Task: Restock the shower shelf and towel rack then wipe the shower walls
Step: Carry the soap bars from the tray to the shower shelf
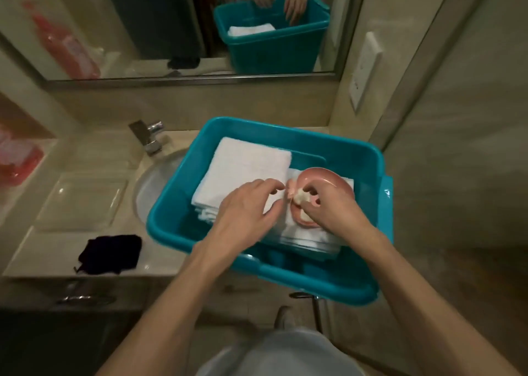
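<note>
Worktop (37, 253) of pale stone spreads to the left of both hands, with a mirror (143, 33) on the wall beyond them. Around the hands sits a teal tub (314, 284), resting on the worktop's right end and partly over the round sink (160, 187). Inside the tub, two stacks of folded white towels lie side by side: the left stack (245, 170) under and beyond the left hand (248, 207), the right stack (308, 238) beneath the right hand (328, 204). The left hand lies with fingers loosely spread on the towels, gripping nothing. A pink dish (328, 180) sits on the right stack, just under the right hand, whose curled fingers pinch a small white lump (301, 197) over it. Left of the left forearm lies a dark cloth (111, 254); farther off stands a chrome tap (151, 138).
</note>
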The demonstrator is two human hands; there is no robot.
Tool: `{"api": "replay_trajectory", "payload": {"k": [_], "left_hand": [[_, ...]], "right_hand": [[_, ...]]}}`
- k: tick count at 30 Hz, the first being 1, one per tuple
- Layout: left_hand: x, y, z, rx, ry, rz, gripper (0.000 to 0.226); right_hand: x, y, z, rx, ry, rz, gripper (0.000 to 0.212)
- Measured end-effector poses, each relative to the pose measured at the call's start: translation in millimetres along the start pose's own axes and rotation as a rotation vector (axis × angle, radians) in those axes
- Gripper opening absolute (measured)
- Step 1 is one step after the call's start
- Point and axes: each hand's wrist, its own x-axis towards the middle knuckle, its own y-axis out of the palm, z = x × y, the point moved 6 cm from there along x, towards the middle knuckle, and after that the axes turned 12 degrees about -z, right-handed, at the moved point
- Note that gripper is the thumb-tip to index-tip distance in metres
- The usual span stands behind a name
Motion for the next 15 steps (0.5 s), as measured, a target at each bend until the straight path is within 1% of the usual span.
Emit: {"api": "replay_trajectory", "payload": {"k": [2, 4, 7, 9, 12, 15], "left_hand": [[19, 21, 1, 0.039, 0.059, 0.060, 0.030], [37, 42, 3, 0.097, 0.130, 0.121, 0.031], [59, 76, 7, 0.246, 0.302, 0.211, 0.030], [67, 91, 5, 0.307, 0.433, 0.255, 0.027], [73, 107, 2, 0.281, 0.585, 0.316, 0.024], [79, 122, 4, 0.262, 0.691, 0.412, 0.033]], "right_hand": [[9, 7, -14, -0.159, 0.060, 0.106, 0.034], [13, 15, -20, -0.249, 0.084, 0.209, 0.036], [13, 31, -25, -0.328, 0.103, 0.333, 0.042], [16, 34, -27, -0.344, 0.128, 0.337, 0.043], [19, 35, -28, -0.332, 0.165, 0.308, 0.047], [18, 39, -30, -0.305, 0.232, 0.247, 0.052]]}}
